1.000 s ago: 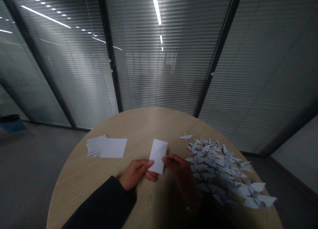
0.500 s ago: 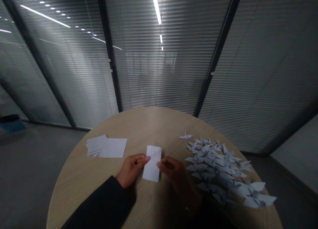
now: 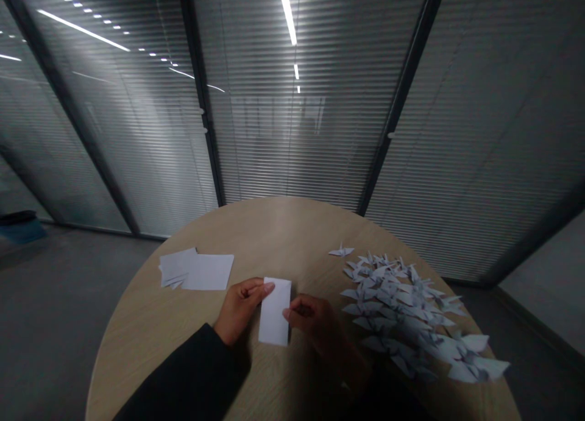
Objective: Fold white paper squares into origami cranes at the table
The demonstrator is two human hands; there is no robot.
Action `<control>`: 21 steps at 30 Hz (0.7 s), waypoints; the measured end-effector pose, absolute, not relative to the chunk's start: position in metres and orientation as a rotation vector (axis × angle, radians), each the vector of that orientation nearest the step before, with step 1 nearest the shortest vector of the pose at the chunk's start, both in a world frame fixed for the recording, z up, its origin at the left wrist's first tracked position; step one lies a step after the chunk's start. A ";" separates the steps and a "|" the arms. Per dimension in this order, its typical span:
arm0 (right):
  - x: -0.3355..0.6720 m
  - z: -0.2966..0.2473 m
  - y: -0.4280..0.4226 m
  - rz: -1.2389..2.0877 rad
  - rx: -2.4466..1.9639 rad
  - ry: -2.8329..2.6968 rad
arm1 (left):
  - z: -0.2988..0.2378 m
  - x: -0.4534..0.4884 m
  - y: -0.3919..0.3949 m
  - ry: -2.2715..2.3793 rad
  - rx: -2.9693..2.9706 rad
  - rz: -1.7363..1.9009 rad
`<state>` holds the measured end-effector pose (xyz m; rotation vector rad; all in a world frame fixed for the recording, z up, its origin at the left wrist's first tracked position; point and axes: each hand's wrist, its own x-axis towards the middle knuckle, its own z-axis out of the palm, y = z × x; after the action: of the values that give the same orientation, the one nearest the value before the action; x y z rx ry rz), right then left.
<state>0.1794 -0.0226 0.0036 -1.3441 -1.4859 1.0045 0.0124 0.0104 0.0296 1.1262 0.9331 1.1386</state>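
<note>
Folded paper (image 3: 275, 311) pinched between both hands' fingers (image 3: 267, 289).

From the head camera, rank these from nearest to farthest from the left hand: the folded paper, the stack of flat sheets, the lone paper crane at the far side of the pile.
1. Folded paper: touching the left hand, between both hands.
2. Stack of flat sheets: up and to its left.
3. Lone paper crane: across to the right, beyond the crane pile.

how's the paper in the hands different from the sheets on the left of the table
The folded paper is a narrow strip doubled over; the loose sheets are wider and unfolded. The folded paper is pinched by the left hand and right hand; the loose sheets lie untouched, fanned in a pile. Both are plain white.
</note>
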 end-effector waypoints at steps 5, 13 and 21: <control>0.174 -0.003 -0.020 1.043 -1.371 -1.458 | 0.034 0.010 0.010 0.985 1.178 1.205; 0.175 0.011 -0.026 1.068 -1.254 -1.533 | 0.037 0.009 0.010 0.997 1.274 1.203; 0.180 0.026 -0.029 0.804 -1.495 -1.540 | 0.023 0.010 0.014 0.980 1.380 1.156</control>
<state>0.1805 -0.0293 0.0256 -1.4947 -1.5404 0.8043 0.0105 0.0144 0.0226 1.3795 0.9802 1.1560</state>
